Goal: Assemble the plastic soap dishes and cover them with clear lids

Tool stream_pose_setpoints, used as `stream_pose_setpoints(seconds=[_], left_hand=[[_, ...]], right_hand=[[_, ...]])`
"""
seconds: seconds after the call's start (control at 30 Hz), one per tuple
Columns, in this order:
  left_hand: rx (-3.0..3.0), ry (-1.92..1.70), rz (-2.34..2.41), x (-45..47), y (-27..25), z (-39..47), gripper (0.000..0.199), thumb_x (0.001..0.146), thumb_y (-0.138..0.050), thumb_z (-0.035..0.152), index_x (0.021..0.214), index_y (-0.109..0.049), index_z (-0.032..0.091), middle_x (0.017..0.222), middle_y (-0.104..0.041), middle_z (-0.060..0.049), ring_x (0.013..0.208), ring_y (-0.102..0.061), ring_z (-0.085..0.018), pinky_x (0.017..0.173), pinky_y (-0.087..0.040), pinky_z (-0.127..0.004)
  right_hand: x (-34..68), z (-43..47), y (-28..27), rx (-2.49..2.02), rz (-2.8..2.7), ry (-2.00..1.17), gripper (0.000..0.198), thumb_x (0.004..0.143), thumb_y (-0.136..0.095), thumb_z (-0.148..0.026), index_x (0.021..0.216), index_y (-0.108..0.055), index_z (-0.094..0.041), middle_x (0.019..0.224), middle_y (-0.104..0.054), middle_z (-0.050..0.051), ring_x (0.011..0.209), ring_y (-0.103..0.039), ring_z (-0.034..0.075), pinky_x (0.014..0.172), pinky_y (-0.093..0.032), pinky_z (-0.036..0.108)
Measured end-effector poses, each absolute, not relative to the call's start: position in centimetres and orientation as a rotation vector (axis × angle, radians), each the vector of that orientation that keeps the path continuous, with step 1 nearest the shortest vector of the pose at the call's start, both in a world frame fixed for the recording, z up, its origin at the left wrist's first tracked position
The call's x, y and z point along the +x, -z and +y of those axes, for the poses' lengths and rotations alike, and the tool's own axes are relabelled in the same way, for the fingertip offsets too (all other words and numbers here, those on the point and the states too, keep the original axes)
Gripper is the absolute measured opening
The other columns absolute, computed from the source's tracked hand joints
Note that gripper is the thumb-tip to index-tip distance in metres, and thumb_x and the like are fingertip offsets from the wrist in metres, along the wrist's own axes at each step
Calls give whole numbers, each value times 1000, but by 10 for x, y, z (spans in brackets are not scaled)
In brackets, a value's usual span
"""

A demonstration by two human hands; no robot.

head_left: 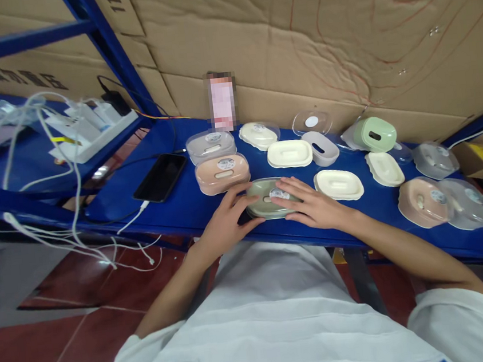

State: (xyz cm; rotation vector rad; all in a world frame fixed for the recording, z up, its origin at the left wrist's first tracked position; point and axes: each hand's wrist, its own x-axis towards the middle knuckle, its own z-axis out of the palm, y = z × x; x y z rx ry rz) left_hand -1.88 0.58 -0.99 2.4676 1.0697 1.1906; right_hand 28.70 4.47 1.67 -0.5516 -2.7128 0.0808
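Observation:
A grey-green oval soap box [265, 207] with a clear lid and a round printed label lies flat near the table's front edge. My left hand [233, 215] curves round its left end, thumb at the near side and fingers at the far side. On the right end, my right hand [308, 201] grips it, fingers over the lid and label, thumb hidden from view. Just behind sits a peach soap box [222, 174] under a clear lid. To the right of my right hand lies a cream oval tray [338, 184].
Along the blue table [299, 238] stand a grey lidded box [211, 147], a light green box [378, 134], another peach box [424, 202] and several cream parts. A black phone [160, 178] lies left, near cables and a power strip [103, 139]. Cardboard [253, 41] backs the table.

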Motion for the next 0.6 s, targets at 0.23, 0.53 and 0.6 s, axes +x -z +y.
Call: stream_pose_setpoints(seconds=[0.23, 0.53, 0.6], left_hand=[[2433, -1122, 1067, -18, 6, 6, 50, 102, -74, 32, 148, -52, 29, 158, -52, -15, 152, -53, -32, 125, -50, -56], [2379, -988, 1188, -13, 10, 3, 61, 98, -79, 40, 151, -52, 29, 169, -45, -15, 157, -50, -35, 123, -53, -56], [2400, -1069, 1207, -12, 9, 1, 54, 99, -77, 39, 148, -56, 29, 166, -50, -13, 154, -53, -35, 125, -51, -57]], right_hand=[[289, 47, -16, -613, -2689, -126, 69, 110, -61, -33, 173, -33, -35, 180, -33, 12, 168, -27, 35, 131, -39, 64], [289, 46, -13, -567, -2715, -112, 86, 106, -70, -36, 177, -21, -33, 180, -30, 15, 169, -23, 36, 132, -35, 66], [292, 47, -17, -549, -2700, -102, 89, 107, -68, -38, 177, -15, -33, 181, -30, 15, 169, -26, 35, 133, -34, 65]])
